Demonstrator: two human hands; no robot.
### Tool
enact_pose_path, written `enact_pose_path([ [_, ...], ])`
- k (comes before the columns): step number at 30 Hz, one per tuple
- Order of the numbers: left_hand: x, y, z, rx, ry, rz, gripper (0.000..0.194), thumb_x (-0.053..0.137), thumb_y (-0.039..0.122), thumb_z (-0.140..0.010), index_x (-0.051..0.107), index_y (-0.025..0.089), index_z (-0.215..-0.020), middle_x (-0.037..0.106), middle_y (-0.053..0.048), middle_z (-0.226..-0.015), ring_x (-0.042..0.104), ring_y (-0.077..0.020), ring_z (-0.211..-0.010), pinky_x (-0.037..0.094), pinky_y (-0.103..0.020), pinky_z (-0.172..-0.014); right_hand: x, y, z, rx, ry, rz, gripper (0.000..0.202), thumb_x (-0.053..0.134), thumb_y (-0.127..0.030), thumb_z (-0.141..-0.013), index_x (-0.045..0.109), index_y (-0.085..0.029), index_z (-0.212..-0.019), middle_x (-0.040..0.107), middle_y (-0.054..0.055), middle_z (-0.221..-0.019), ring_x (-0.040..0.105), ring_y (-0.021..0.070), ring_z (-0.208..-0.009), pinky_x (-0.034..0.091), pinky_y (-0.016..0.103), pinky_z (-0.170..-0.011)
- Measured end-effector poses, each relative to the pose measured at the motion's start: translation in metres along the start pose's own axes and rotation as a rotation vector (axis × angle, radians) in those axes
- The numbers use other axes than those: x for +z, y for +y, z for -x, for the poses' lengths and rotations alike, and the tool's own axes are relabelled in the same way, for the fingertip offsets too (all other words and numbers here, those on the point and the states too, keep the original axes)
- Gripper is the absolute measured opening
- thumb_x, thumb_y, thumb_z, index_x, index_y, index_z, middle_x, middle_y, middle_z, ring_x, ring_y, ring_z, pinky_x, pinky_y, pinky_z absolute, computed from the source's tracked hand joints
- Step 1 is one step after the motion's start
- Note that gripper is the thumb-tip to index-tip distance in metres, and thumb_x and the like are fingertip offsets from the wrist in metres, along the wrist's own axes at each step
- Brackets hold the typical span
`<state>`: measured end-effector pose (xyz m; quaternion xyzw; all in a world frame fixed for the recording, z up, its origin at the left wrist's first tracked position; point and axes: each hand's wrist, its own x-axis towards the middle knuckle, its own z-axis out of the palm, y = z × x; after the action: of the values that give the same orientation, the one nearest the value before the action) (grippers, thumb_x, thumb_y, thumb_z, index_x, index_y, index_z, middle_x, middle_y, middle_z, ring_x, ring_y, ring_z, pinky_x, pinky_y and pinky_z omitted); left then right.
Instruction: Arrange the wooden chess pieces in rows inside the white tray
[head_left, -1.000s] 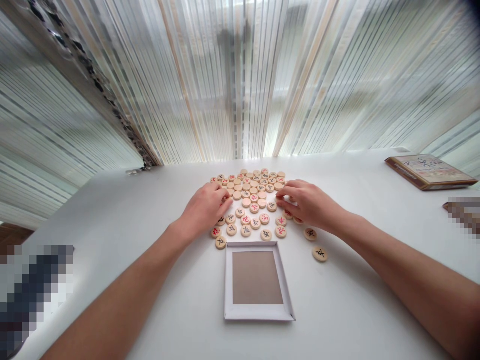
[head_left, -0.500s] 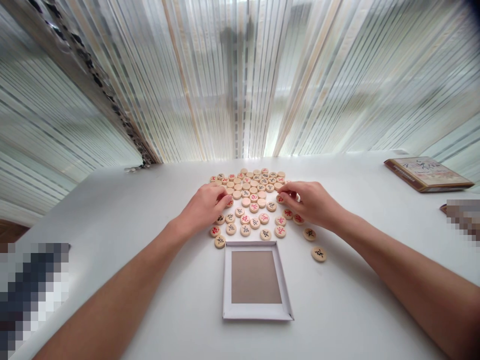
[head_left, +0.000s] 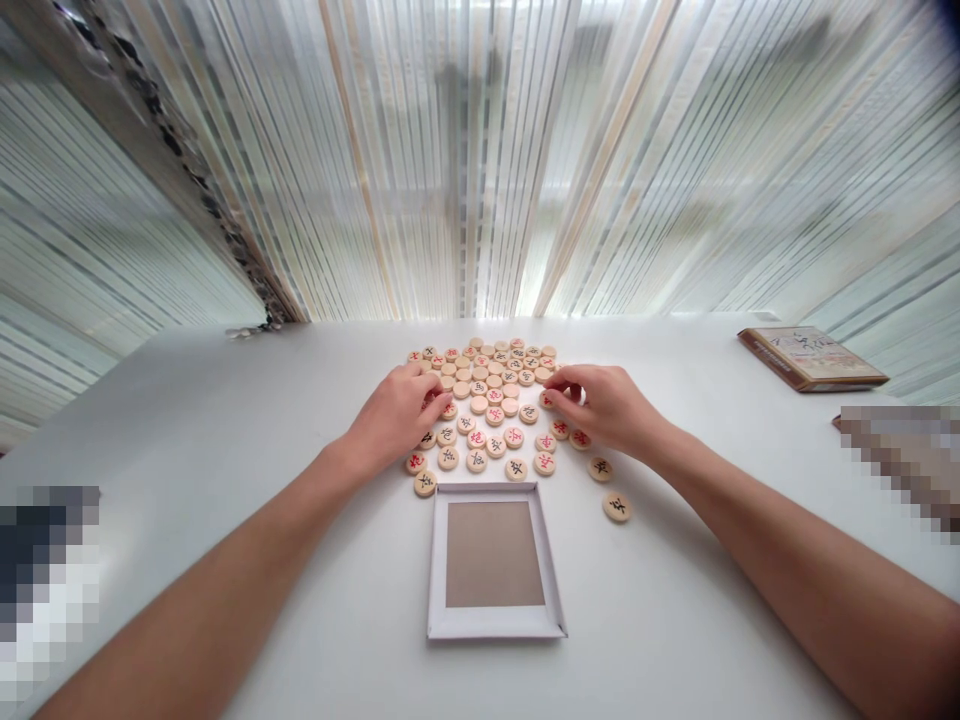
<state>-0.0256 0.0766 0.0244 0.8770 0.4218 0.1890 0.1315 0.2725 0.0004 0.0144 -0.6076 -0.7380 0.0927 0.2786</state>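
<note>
Many round wooden Chinese chess pieces (head_left: pixel 494 415) lie in a loose cluster on the white table. Some show red or black characters; others are blank side up. At the cluster's left edge is my left hand (head_left: pixel 396 410), fingers curled, its thumb tip over a red-marked piece (head_left: pixel 448 411). My right hand (head_left: pixel 604 405) pinches at the right edge, with thumb and forefinger at another red-marked piece (head_left: pixel 547 399), partly hidden. Nearer me lies a shallow white box tray (head_left: pixel 440 622) with a brown bottom and nothing in it.
The white table (head_left: pixel 315 620) reaches back to a striped string curtain (head_left: pixel 420 180). A flat brown-edged box with a printed lid (head_left: pixel 817 358) lies at the right. Two black-marked pieces, one of them a piece (head_left: pixel 617 507) by my right forearm, sit apart from the cluster.
The whole view has shifted slightly, so everything sits a little further left. Hands, pieces and tray keep nearly the same places relative to each other.
</note>
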Motion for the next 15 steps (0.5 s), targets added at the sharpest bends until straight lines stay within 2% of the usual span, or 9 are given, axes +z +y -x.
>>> enact_pose_path([
  [9,-0.001,0.001,0.001,-0.015,0.033,0.004,0.028,0.054,0.03,-0.103,0.067,0.019,-0.08,0.064,-0.008,-0.092,0.065,-0.0248,-0.086,0.051,-0.039,-0.081,-0.002,0.001,-0.001,0.014,0.014,0.005,0.02,0.066,-0.027,-0.093,0.082,-0.02,-0.082,0.077,0.006,-0.082,0.066,0.0194,-0.068,0.05,0.033,-0.068],
  [15,-0.002,-0.002,0.001,-0.029,0.08,0.018,0.027,0.055,0.033,-0.102,0.07,0.02,-0.083,0.065,-0.008,-0.094,0.065,-0.0244,-0.084,0.052,-0.039,-0.081,-0.03,0.015,-0.005,0.104,0.012,0.05,0.018,0.071,-0.034,-0.091,0.083,-0.021,-0.094,0.08,0.006,-0.089,0.069,0.0212,-0.074,0.051,0.033,-0.068],
])
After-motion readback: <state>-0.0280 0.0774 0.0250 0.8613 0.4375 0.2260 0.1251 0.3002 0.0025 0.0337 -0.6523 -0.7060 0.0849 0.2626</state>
